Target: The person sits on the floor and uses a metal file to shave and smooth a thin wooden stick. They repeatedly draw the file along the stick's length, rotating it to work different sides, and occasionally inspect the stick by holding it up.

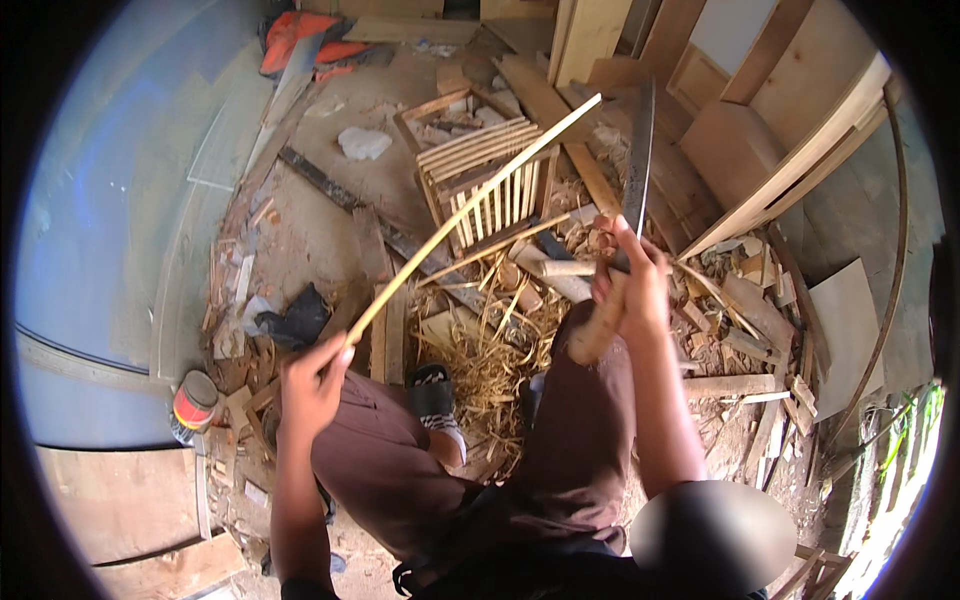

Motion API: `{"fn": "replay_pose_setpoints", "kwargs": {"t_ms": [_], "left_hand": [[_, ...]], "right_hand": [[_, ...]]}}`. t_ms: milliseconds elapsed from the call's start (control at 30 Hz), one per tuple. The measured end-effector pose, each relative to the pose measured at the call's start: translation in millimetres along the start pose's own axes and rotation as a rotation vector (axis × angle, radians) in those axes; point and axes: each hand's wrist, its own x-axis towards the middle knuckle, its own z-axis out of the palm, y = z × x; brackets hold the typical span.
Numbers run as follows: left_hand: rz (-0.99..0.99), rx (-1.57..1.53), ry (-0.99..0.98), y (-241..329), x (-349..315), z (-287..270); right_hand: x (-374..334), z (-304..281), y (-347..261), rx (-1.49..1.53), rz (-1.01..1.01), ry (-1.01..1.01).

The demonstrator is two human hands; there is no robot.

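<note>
In my left hand (pixel 312 385) is the lower end of a long, thin, pale wooden strip (pixel 470 205), perhaps split bamboo. It slants up and away to the right, slightly bowed, its far end free in the air. My right hand (pixel 637 285) is closed round the wooden handle (pixel 600 328) of a machete, whose long dark blade (pixel 638 150) points up and away. Blade and strip are apart. Between my knees, curly pale shavings (pixel 495 350) cover the ground. Beyond them stands a small slatted wooden frame (pixel 490 195).
Boards and panels (pixel 770 190) lean at the right. Scrap wood (pixel 760 300) litters the ground on both sides. A round tin (pixel 195 400) stands at the left, near a black crumpled bag (pixel 300 318). Orange cloth (pixel 300 42) lies at the back left.
</note>
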Motion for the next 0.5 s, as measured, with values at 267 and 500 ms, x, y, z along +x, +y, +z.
{"fn": "replay_pose_setpoints", "kwargs": {"t_ms": [267,500], "left_hand": [[0.209,0.090,-0.015,-18,69,27],[0.314,0.289,-0.141,-13,73,20]], "right_hand": [[64,-45,83,0.678,0.017,-0.172],[71,-35,71,0.557,-0.070,-0.067]]}}
